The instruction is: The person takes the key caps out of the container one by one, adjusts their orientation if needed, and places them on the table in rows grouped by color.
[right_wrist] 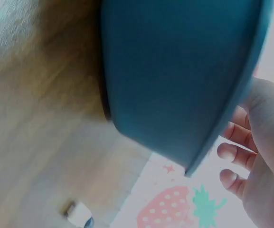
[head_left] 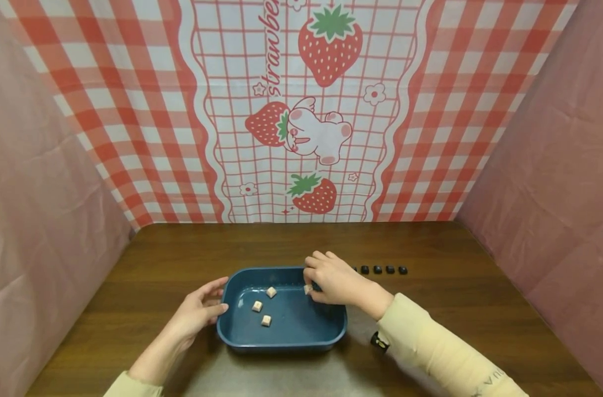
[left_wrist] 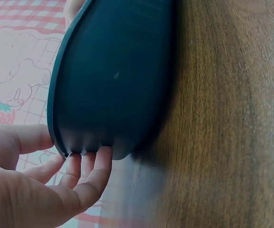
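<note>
In the head view, a blue tray (head_left: 281, 345) stands on a brown wooden table (head_left: 480, 309). The left hand (head_left: 194, 314) grips its left end, the thumb at the rim and the other fingers along the outside. The right hand (head_left: 336, 280) is bent over the right end of the tray and pinches a pale keycap (head_left: 308, 289) between thumb and fingers; whether that piece touches the tray floor, I cannot tell. Three cream keycaps (head_left: 257, 306) lie apart from one another in the left half of the tray. Beyond the right hand, a row of black keycaps (head_left: 378, 269) sits on the table, its near end partly hidden by the hand. A small black device (head_left: 379, 342) shows beside the right sleeve (head_left: 430, 336). Behind the table hangs a red and white strawberry cloth (head_left: 331, 49).

In the left wrist view, the left hand's thumb lies against the tray's rim, and the fingertips press on its dark outer wall.

In the right wrist view, the tray's outer wall fills the middle. The right hand shows at the right edge with its fingers bent; its pinched keycap is hidden there. A small, blurred pale object (right_wrist: 80, 214) with a dark side sits at lower left.
</note>
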The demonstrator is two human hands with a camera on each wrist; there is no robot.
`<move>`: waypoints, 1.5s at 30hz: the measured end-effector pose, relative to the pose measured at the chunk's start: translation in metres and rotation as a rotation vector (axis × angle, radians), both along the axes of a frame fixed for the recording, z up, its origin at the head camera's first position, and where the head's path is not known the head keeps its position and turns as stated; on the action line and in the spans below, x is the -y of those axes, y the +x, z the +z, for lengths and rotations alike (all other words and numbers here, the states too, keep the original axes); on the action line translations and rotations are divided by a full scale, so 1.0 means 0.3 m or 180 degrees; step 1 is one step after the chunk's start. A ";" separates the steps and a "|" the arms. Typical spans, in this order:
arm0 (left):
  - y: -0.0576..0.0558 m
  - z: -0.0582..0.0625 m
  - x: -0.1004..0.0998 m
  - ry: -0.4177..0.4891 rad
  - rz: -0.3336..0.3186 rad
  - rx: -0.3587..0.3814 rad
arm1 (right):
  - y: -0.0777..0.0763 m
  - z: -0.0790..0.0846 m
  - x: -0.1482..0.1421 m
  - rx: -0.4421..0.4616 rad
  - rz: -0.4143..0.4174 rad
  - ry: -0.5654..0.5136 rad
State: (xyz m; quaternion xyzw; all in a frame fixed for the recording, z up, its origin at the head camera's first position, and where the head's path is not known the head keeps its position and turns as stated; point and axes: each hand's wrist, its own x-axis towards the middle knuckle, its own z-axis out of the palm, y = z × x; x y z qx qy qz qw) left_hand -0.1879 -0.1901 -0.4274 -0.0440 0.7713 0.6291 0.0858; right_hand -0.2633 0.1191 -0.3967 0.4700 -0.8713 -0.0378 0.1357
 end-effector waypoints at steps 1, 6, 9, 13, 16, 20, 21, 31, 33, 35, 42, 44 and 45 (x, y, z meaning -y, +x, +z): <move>-0.001 0.000 0.000 0.0004 0.0004 0.0004 | -0.001 0.006 -0.007 0.0009 0.0000 -0.0013; -0.006 0.002 0.000 0.0004 -0.0005 0.0011 | -0.008 0.040 -0.044 -0.0010 0.0034 -0.0105; -0.006 0.005 0.000 0.0005 -0.0024 -0.0003 | -0.015 0.061 -0.066 -0.0039 0.0012 -0.0169; -0.004 0.009 0.000 0.0002 -0.0038 -0.0008 | -0.024 0.090 -0.097 -0.0084 -0.0065 -0.0230; -0.005 0.007 -0.001 -0.0007 -0.0030 0.0003 | -0.030 0.107 -0.121 -0.0125 -0.0114 -0.0309; -0.009 0.001 -0.001 -0.0017 -0.0018 0.0010 | -0.037 0.118 -0.156 -0.0198 -0.0151 -0.0391; -0.009 0.000 0.000 -0.0020 -0.0027 0.0007 | -0.038 0.119 -0.165 -0.0210 -0.0157 -0.0400; 0.000 -0.001 -0.003 0.0017 -0.0042 0.0018 | -0.051 0.089 -0.257 -0.0179 -0.0433 -0.0413; -0.001 -0.002 -0.003 0.0008 -0.0034 0.0025 | -0.054 0.077 -0.276 -0.0190 -0.0477 -0.0417; -0.004 -0.004 -0.002 -0.0010 -0.0020 0.0037 | -0.056 0.064 -0.296 -0.0191 -0.0526 -0.0416; -0.005 -0.004 0.001 -0.0023 -0.0030 0.0025 | -0.055 0.018 -0.352 -0.0125 -0.0660 -0.0403; -0.005 -0.005 0.001 -0.0018 -0.0030 0.0016 | -0.054 0.005 -0.365 -0.0116 -0.0694 -0.0413; -0.004 -0.005 0.001 -0.0007 -0.0037 0.0010 | -0.054 -0.003 -0.371 -0.0109 -0.0710 -0.0427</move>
